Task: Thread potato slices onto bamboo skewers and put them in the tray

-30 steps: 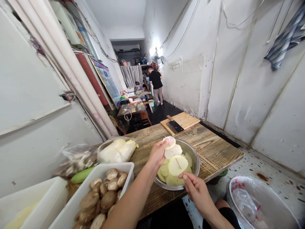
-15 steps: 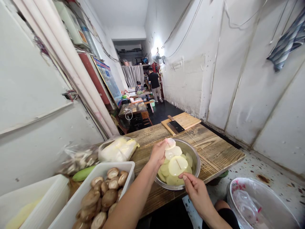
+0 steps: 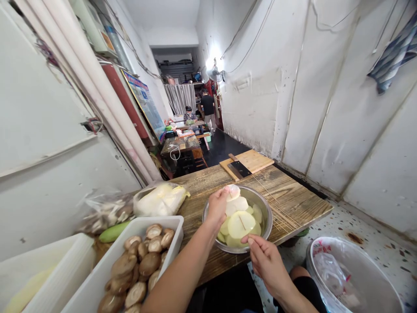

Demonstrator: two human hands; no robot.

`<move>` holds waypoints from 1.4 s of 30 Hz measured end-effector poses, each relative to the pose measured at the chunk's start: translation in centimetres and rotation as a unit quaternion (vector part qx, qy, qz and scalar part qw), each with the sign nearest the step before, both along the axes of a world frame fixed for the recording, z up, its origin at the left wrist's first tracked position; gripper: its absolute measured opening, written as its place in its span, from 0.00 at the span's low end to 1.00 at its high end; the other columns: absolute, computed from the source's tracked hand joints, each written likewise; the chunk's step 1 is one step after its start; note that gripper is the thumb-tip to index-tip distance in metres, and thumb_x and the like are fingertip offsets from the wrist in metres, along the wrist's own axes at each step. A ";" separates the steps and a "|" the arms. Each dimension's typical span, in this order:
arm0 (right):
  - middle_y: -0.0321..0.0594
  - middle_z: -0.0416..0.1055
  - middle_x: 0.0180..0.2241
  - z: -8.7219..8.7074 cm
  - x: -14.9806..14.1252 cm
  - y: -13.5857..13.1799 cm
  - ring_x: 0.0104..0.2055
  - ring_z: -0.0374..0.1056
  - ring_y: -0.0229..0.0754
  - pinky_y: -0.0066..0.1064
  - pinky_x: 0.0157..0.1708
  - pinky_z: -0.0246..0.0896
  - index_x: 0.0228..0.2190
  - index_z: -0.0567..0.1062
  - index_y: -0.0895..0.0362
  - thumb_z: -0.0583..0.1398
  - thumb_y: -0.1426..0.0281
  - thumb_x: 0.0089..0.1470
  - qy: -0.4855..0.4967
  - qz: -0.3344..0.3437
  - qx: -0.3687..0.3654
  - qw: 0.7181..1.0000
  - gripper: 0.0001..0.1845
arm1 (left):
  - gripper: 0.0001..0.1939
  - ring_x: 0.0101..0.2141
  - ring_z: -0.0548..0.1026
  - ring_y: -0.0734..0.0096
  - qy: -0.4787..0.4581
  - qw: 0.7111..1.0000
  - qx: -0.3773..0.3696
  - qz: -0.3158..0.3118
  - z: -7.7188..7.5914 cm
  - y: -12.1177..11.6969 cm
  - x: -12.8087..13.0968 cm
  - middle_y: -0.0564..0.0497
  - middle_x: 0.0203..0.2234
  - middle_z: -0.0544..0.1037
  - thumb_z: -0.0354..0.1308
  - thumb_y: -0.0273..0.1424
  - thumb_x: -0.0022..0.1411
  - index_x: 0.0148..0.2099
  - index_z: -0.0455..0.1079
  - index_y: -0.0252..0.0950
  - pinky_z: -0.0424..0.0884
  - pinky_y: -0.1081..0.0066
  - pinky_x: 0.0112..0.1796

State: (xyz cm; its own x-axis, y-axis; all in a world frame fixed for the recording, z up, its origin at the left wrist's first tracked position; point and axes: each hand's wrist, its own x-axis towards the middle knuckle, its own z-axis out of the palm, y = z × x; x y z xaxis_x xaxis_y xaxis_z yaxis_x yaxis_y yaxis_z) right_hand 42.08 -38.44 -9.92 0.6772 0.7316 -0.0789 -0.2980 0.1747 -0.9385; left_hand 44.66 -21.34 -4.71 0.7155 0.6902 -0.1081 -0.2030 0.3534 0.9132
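My left hand [image 3: 217, 204] pinches the far slice of a row of thin, pale potato slices [image 3: 241, 223] threaded on a wooden skewer. A short length of the skewer shows across the nearest slice. My right hand [image 3: 265, 256] is closed at the near end, thumb and forefinger together by the edge of that slice; the skewer's end between them is mostly hidden. Under both hands stands a metal bowl [image 3: 269, 219] with more potato slices in it. To its right, several loose bamboo skewers [image 3: 283, 216] lie on the wooden table [image 3: 195, 182].
A cleaver [image 3: 240, 169] rests on a cutting board [image 3: 260, 161] at the far edge. On the left are a white tub [image 3: 177, 224] of mushrooms, a bagged vegetable [image 3: 159, 199] and a green gourd [image 3: 113, 232]. A lined bin [image 3: 355, 278] stands at lower right. Two people are farther back.
The view has shifted slightly. Both hands keep their grip on the skewered potato slices, and the slices hold nearly the same pose over the bowl. The standing person at the back has moved slightly.
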 end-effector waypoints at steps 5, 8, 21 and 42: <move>0.19 0.40 0.13 -0.7 -0.2 0.1 0.14 0.32 0.26 0.21 0.12 0.30 0.34 0.71 0.58 0.60 0.51 0.51 0.045 -0.007 0.022 0.999 0.22 | 0.12 0.24 0.76 0.65 -0.015 1.000 -0.006 0.003 0.6 -0.3 -0.1 0.45 0.24 0.79 0.62 0.38 0.51 0.31 0.73 0.32 0.73 0.67 0.30; 0.22 0.42 0.14 -1.5 -0.4 0.1 0.16 0.35 0.27 0.21 0.14 0.31 0.34 0.71 0.60 0.58 0.51 0.53 -0.029 -0.036 0.000 0.999 0.23 | 0.11 0.24 0.76 0.65 -0.016 1.000 0.001 0.017 0.7 -0.4 -0.1 0.45 0.24 0.79 0.60 0.36 0.53 0.31 0.73 0.32 0.73 0.67 0.29; 0.22 0.42 0.15 -1.4 0.2 0.0 0.16 0.36 0.28 0.23 0.14 0.31 0.37 0.71 0.61 0.56 0.52 0.55 -0.055 -0.036 -0.005 0.998 0.23 | 0.17 0.26 0.77 0.64 -0.030 0.999 -0.003 -0.044 -0.1 -0.2 -0.1 0.44 0.28 0.80 0.65 0.41 0.47 0.33 0.73 0.31 0.73 0.66 0.31; 0.17 0.40 0.11 0.1 0.3 -0.3 0.12 0.30 0.24 0.19 0.10 0.28 0.32 0.70 0.59 0.62 0.54 0.50 0.115 0.027 0.064 0.991 0.19 | 0.13 0.29 0.78 0.62 -0.022 1.000 -0.007 -0.016 -0.2 0.0 -0.1 0.45 0.25 0.79 0.62 0.38 0.51 0.33 0.72 0.32 0.73 0.66 0.33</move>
